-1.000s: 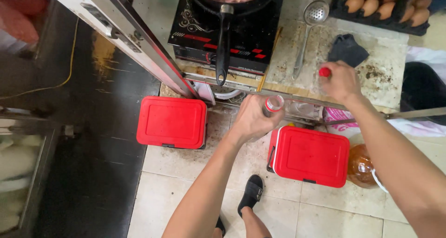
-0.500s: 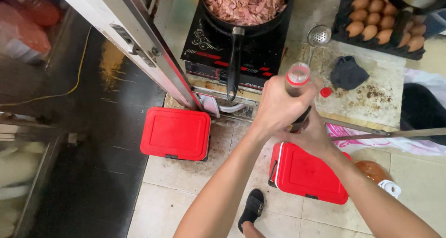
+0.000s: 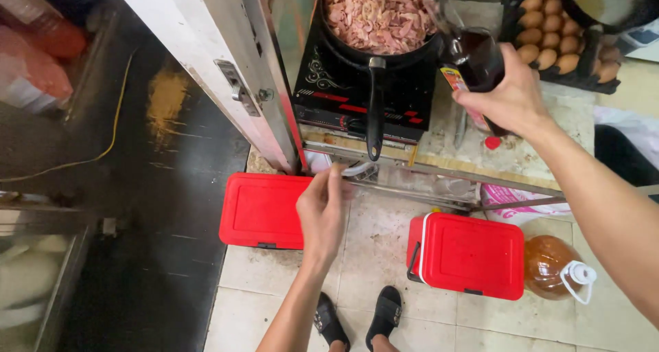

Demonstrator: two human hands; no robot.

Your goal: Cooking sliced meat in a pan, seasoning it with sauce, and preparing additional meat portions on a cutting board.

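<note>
Since half a second ago the left hand (image 3: 322,211) has dropped away from the bottle and now hangs loosely curled, gripping nothing, in front of the counter edge above the left red box (image 3: 264,210). Further right, the black pan (image 3: 376,22) of chopped meat sits on the cooktop (image 3: 357,94). Right hand (image 3: 511,98) is clamped around the dark sauce bottle (image 3: 467,46), tilted neck-first over the pan rim, with the egg tray (image 3: 549,43) behind.

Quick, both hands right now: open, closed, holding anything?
Left hand: loosely curled, holding nothing, hanging below the counter edge.
Right hand: closed around a dark sauce bottle, tilted toward the pan of meat.
</note>
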